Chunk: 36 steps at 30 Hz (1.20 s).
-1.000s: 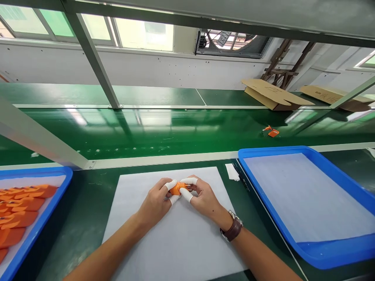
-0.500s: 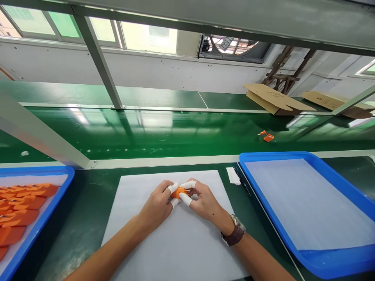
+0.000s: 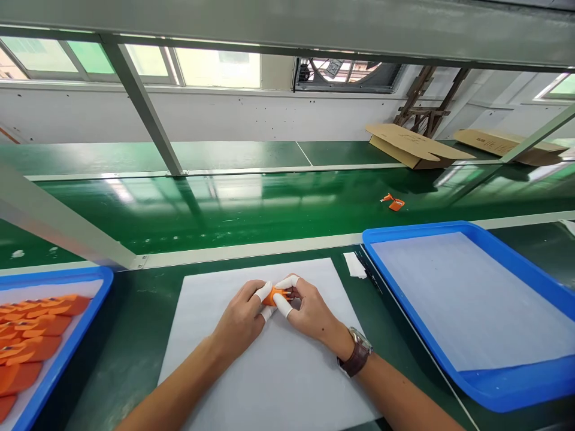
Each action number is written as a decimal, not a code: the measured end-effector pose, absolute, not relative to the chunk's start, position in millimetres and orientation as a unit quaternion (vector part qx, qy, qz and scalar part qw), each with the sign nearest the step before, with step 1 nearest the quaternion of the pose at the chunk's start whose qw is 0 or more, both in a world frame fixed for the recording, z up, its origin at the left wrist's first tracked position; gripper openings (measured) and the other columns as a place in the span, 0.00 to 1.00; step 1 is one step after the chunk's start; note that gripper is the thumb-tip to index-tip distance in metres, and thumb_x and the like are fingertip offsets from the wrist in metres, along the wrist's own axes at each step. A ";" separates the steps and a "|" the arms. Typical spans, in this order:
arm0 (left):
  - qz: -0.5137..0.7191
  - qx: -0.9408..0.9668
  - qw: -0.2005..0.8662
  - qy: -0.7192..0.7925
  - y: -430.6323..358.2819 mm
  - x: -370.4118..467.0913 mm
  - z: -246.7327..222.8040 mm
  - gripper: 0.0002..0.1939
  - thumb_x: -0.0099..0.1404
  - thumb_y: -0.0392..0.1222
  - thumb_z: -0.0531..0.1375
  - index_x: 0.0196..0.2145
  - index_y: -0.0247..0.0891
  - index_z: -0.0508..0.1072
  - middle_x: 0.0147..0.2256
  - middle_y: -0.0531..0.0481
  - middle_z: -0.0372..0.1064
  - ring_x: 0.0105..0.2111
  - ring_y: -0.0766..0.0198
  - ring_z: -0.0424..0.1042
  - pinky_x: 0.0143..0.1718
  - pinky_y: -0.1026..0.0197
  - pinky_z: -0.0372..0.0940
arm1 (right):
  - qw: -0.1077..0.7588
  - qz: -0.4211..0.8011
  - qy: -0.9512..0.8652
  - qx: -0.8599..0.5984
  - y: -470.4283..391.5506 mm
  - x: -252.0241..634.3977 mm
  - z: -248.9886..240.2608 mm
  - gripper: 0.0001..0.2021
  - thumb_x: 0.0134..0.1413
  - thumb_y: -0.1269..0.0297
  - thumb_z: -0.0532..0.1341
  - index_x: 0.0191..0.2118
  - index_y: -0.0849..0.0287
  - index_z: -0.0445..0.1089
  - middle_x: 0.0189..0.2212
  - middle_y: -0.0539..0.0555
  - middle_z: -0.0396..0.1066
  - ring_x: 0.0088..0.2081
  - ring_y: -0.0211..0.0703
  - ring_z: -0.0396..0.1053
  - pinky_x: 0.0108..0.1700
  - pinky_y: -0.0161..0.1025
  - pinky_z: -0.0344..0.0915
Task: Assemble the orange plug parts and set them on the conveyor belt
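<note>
Between both hands, over the white sheet [image 3: 265, 371], is a small orange plastic part [image 3: 269, 298] with thin metal prongs pointing right. My left hand [image 3: 245, 314] pinches its left end with thumb and forefinger. On its right side, my right hand [image 3: 308, 305] grips it near the prongs, with white covers on the fingertips of both hands. Much of the part is hidden behind the fingers. A watch [image 3: 357, 352] sits on my right wrist.
A blue tray [image 3: 92, 326] at left holds several orange parts [image 3: 31, 347]. Another blue tray [image 3: 507, 392], lined with white paper, lies at right. An orange piece [image 3: 395, 203] rests on the green surface behind. Metal posts [image 3: 144, 108] and cardboard [image 3: 417, 146] stand further back.
The camera view has shifted and tilted slightly. Both hands keep their hold on the orange part over the sheet, with little visible movement.
</note>
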<state>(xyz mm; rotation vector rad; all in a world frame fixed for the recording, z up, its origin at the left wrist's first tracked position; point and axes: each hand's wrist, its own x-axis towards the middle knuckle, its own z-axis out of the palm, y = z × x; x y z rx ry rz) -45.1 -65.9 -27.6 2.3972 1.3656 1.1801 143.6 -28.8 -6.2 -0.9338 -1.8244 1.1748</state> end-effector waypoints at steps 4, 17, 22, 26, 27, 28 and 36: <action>0.387 0.805 0.051 0.448 -66.4 -44.1 -25.5 0.13 0.66 0.26 0.55 0.44 0.40 0.67 0.49 0.42 0.69 0.45 0.58 0.74 0.41 0.55 0.75 | 0.382 0.457 -0.708 -0.379 -28.7 141.9 -8.4 0.03 0.59 0.67 0.61 0.40 0.55 0.69 0.38 0.53 0.72 0.37 0.43 0.71 0.39 0.42 0.71; 0.382 0.785 0.125 0.471 -64.4 -44.7 -21.7 0.18 0.69 0.32 0.57 0.55 0.44 0.65 0.46 0.44 0.68 0.35 0.64 0.71 0.33 0.60 0.73 | 0.365 0.439 -0.740 -0.355 -26.3 151.5 -3.8 0.09 0.60 0.70 0.58 0.46 0.54 0.69 0.41 0.54 0.69 0.36 0.42 0.69 0.38 0.41 0.70; 0.373 0.786 0.115 0.479 -64.8 -41.2 -20.2 0.18 0.69 0.31 0.56 0.54 0.44 0.65 0.44 0.45 0.68 0.37 0.62 0.72 0.35 0.59 0.73 | 0.373 0.435 -0.743 -0.346 -28.7 150.3 -0.7 0.10 0.60 0.72 0.57 0.45 0.52 0.69 0.40 0.53 0.68 0.33 0.41 0.66 0.34 0.40 0.67; 0.378 0.791 0.095 0.471 -65.4 -39.5 -21.5 0.18 0.68 0.28 0.55 0.53 0.43 0.65 0.44 0.45 0.68 0.38 0.61 0.72 0.36 0.58 0.72 | 0.359 0.483 -0.724 -0.337 -23.7 148.6 -0.8 0.08 0.60 0.71 0.58 0.42 0.53 0.71 0.38 0.52 0.69 0.33 0.40 0.67 0.34 0.39 0.66; 0.378 0.792 0.093 0.469 -65.4 -39.8 -21.6 0.18 0.68 0.28 0.55 0.52 0.43 0.65 0.43 0.45 0.68 0.38 0.61 0.72 0.36 0.59 0.72 | 0.354 0.492 -0.721 -0.335 -22.3 148.1 -1.6 0.08 0.59 0.72 0.59 0.41 0.53 0.71 0.38 0.51 0.69 0.34 0.40 0.67 0.34 0.39 0.67; 0.376 0.793 0.096 0.469 -65.2 -40.5 -21.7 0.17 0.68 0.29 0.55 0.52 0.43 0.65 0.43 0.45 0.68 0.37 0.62 0.71 0.35 0.59 0.72 | 0.352 0.500 -0.717 -0.335 -21.2 147.5 -2.7 0.08 0.58 0.72 0.59 0.41 0.53 0.72 0.38 0.51 0.69 0.34 0.40 0.67 0.35 0.39 0.67; 0.362 0.750 0.174 0.525 -62.3 -42.8 -19.3 0.23 0.64 0.32 0.61 0.55 0.45 0.65 0.44 0.48 0.66 0.31 0.67 0.68 0.33 0.61 0.71 | 0.362 0.523 -0.698 -0.328 -19.1 149.8 -11.0 0.13 0.57 0.72 0.60 0.47 0.53 0.70 0.41 0.52 0.69 0.36 0.41 0.69 0.39 0.40 0.69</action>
